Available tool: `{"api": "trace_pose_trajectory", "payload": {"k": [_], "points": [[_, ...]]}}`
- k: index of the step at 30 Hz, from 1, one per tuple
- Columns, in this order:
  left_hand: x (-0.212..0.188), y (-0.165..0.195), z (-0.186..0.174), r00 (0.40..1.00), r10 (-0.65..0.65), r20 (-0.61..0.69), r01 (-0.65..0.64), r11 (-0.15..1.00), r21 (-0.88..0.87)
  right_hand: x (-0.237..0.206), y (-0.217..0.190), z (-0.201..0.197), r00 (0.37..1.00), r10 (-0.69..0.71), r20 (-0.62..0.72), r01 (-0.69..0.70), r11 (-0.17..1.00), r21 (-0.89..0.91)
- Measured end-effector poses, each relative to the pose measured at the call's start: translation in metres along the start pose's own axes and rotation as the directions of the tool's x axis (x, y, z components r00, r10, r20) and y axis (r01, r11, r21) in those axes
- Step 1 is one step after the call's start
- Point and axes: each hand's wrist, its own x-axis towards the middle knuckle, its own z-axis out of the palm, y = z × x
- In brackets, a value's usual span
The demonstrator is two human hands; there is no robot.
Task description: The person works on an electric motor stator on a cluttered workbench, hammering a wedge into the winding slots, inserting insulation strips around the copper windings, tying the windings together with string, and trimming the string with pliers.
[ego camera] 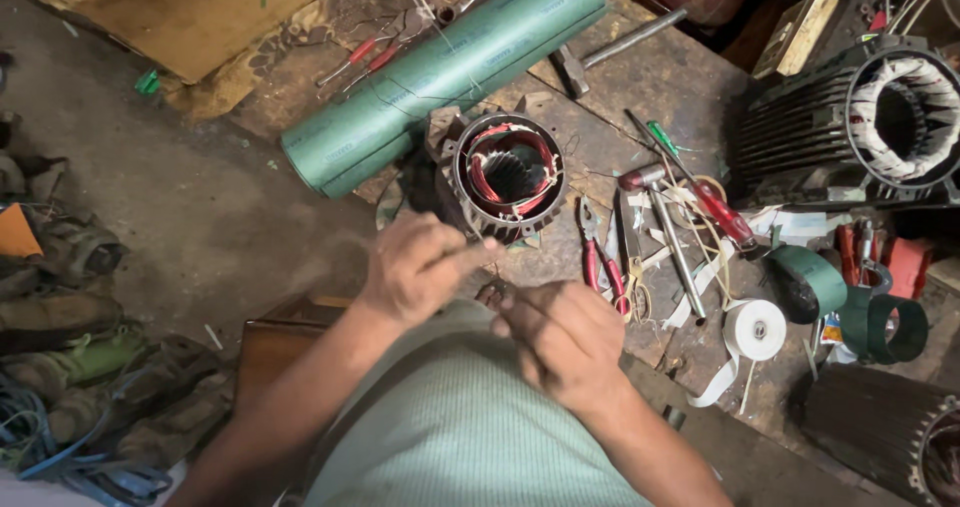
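Note:
A small motor stator (507,175) with red copper windings stands on the dirty workbench (640,87), its opening facing up. My left hand (420,265) hovers just in front of it, fingers pinched on a thin wire that runs toward the stator. My right hand (562,339) is close beside it, fingers also pinched on something thin, blurred by motion. Both hands are above my lap in a light green shirt.
A rolled green insulation sheet (450,72) lies behind the stator. Red-handled pliers (600,257), a hammer (665,227), a red screwdriver (715,207), white tape roll (755,329) and green tape (815,279) lie right. A large finned motor housing (860,117) stands far right.

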Motion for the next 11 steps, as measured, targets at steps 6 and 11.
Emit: {"api": "trace_pose_trajectory", "payload": {"k": [6,11], "points": [[0.011,-0.036,0.022,0.983,-0.159,-0.09,0.162,0.987,0.019,-0.006,0.002,0.002,0.999,-0.041,0.034,0.038,0.994,0.102],[0.013,-0.031,0.033,0.962,-0.252,-0.101,0.254,0.967,0.013,-0.023,0.011,-0.005,0.991,0.083,0.108,-0.097,0.985,0.14]]}}
